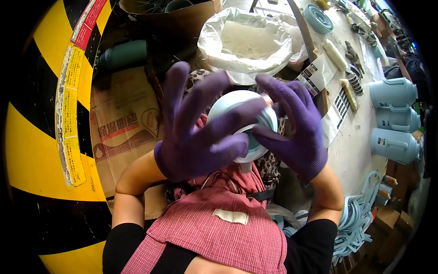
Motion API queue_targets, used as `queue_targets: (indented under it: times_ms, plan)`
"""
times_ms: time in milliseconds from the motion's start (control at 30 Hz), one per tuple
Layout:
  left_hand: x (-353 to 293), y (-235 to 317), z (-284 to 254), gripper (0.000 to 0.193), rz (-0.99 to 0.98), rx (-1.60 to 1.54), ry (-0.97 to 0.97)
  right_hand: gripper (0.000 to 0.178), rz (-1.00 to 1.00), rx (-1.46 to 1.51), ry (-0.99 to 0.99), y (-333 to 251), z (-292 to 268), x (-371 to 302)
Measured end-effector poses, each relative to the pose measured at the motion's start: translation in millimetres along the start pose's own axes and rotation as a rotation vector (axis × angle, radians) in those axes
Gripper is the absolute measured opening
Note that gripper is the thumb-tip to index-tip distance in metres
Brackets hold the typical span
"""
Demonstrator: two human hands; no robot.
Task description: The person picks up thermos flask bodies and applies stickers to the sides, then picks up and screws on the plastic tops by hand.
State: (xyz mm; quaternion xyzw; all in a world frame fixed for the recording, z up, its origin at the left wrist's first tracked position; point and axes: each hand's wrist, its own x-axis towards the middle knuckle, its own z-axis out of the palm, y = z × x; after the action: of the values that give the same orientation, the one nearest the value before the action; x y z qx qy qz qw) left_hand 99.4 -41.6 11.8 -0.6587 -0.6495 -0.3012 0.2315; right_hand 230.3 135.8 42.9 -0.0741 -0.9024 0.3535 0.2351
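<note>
Both my hands wear purple knit gloves and are over a round light-blue and white piece (235, 101), which looks like the top of a jug, in front of my lap. My left hand (200, 128) is spread wide across its left side, fingers stretched and slightly blurred, with the longest reaching over the round top. My right hand (294, 125) curls at the right side of the piece, its thumb on the near part and its fingers by the far rim. The fingers hide much of the piece. A small grey-white tab (246, 167) sticks out at its near edge.
A white plastic-lined bag (246, 68) stands ahead. On the right bench (351, 137) are several light-blue jugs (394, 145) and stacked round parts (318, 19). Light-blue handles (353, 223) lie piled lower right. Left are a yellow-black striped surface (32, 150) and cardboard (121, 137).
</note>
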Motion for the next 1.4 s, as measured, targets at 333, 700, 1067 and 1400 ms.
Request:
queue_targets:
  times_ms: [333,700,1067,1400]
  plan:
    - [-27,5,27,0.05,-0.05,0.006,-0.096,0.03,0.085,0.105,-0.058,35,30,-25]
    - [-20,37,44,0.079,-0.299,0.087,-0.218,0.013,-0.354,-0.345,-0.758,19,-24,22]
    - [-16,31,45,0.078,-0.223,0.085,-0.357,0.02,-0.315,-0.677,-0.647,23,11,8]
    - [-30,23,59,0.056,-0.193,-0.331,-0.036,0.02,-0.332,-0.331,-0.613,32,-12,-2]
